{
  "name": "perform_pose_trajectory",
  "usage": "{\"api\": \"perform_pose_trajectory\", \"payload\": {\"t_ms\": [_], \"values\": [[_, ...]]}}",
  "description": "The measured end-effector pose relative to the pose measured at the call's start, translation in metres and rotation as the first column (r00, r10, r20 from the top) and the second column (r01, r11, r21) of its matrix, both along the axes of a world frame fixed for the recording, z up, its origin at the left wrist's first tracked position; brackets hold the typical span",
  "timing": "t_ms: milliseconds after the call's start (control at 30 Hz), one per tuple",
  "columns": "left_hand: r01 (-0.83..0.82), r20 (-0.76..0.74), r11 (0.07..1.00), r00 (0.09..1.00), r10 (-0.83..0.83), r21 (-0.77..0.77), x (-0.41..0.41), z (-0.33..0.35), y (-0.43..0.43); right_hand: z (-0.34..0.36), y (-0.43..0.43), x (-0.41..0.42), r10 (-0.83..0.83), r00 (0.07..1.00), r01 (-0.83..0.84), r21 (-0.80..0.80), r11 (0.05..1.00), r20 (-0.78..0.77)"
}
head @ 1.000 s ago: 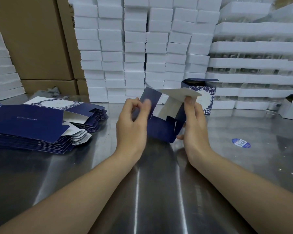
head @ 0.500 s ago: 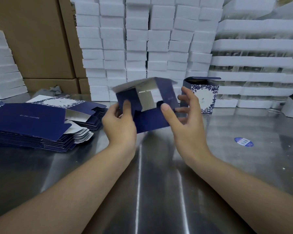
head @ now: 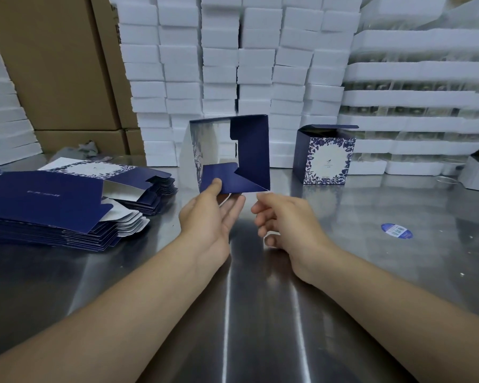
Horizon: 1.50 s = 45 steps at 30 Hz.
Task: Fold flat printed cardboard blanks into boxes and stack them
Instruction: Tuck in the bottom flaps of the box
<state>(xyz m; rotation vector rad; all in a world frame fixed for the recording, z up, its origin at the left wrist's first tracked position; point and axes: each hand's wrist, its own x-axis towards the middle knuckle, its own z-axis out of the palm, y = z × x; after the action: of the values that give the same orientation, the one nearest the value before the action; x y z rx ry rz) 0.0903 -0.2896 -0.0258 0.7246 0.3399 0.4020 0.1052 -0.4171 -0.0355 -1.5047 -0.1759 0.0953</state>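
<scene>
Head view. My left hand (head: 208, 217) pinches the half-folded box (head: 253, 150) at its lower near edge, thumb on top of a dark blue flap and the fingers underneath. The box is held up in the air above the steel table (head: 233, 313), roughly centre of view and in front of me. It is opened into a square tube and I look straight through it. The right wall and the flaps are plain dark blue. The left wall shows a white panel with a blue floral print. Two blue flaps are folded across the lower right of the opening.

My right hand (head: 285, 219) holds nothing. Its fingers are loosely curled, palm turned left, with the index fingertip just beside the box's lower right corner. Whether it touches the corner I cannot tell.

On the table to my left lies a stack of flat blanks (head: 47, 205), dark blue side up, fanned at the edges. A second, lower stack lies just behind it.

To the right of the held box, and farther back, a finished box (head: 327, 158) stands upright on the table with its top flap open. Its floral face is turned towards me.

A blue sticker (head: 396, 231) lies flat on the table to the right.

Behind everything, white foam blocks (head: 219, 64) are stacked in columns, with brown cartons (head: 53, 64) to their left.
</scene>
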Motion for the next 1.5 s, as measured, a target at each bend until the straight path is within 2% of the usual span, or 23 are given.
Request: {"api": "perform_pose_trajectory", "payload": {"t_ms": [100, 233, 467, 567, 667, 833, 967, 1067, 1233, 1400, 1500], "values": [[0.037, 0.008, 0.999, 0.999, -0.037, 0.002, 0.001, -0.001, 0.000, 0.003, 0.000, 0.000, 0.017, 0.999, -0.015, 0.063, 0.998, -0.033], [0.097, 0.032, 0.994, 0.995, -0.099, 0.054, 0.000, -0.002, -0.001, 0.004, 0.002, -0.004, 0.047, 0.999, -0.048, 0.103, 0.994, 0.004], [0.115, 0.067, 0.987, 0.990, -0.122, 0.109, -0.001, -0.003, -0.004, 0.007, 0.002, -0.007, -0.025, 1.000, 0.024, 0.184, 0.983, 0.004], [0.108, 0.086, 0.983, 0.989, -0.122, 0.148, -0.002, -0.003, -0.005, 0.008, 0.001, -0.006, -0.061, 0.998, 0.062, 0.209, 0.976, -0.009], [0.081, 0.089, 0.965, 0.990, -0.106, 0.249, -0.002, -0.003, -0.006, 0.009, -0.001, -0.004, -0.082, 0.996, 0.085, 0.230, 0.969, -0.025], [0.031, 0.007, 0.939, 0.999, -0.035, 0.343, -0.002, -0.001, -0.005, 0.012, -0.004, -0.002, -0.072, 0.996, 0.082, 0.274, 0.958, -0.049], [0.012, -0.026, 0.881, 1.000, 0.000, 0.473, 0.001, -0.005, -0.003, 0.012, -0.005, -0.001, -0.064, 0.996, 0.077, 0.267, 0.961, -0.059], [0.012, -0.047, 0.864, 0.999, 0.013, 0.504, 0.003, -0.006, -0.002, 0.013, -0.005, -0.001, -0.039, 0.997, 0.055, 0.269, 0.961, -0.065], [-0.020, -0.048, 0.841, 0.997, 0.055, 0.541, 0.005, -0.006, 0.000, 0.012, -0.005, -0.002, 0.026, 0.995, -0.008, 0.186, 0.982, -0.094], [-0.043, -0.018, 0.818, 0.998, 0.066, 0.573, 0.002, -0.007, -0.001, 0.012, -0.003, -0.001, -0.055, 0.996, 0.065, 0.185, 0.981, -0.064], [0.004, -0.032, 0.853, 0.999, 0.015, 0.522, 0.000, -0.006, -0.004, 0.011, -0.002, -0.001, -0.096, 0.994, 0.105, 0.190, 0.976, -0.058]]}}
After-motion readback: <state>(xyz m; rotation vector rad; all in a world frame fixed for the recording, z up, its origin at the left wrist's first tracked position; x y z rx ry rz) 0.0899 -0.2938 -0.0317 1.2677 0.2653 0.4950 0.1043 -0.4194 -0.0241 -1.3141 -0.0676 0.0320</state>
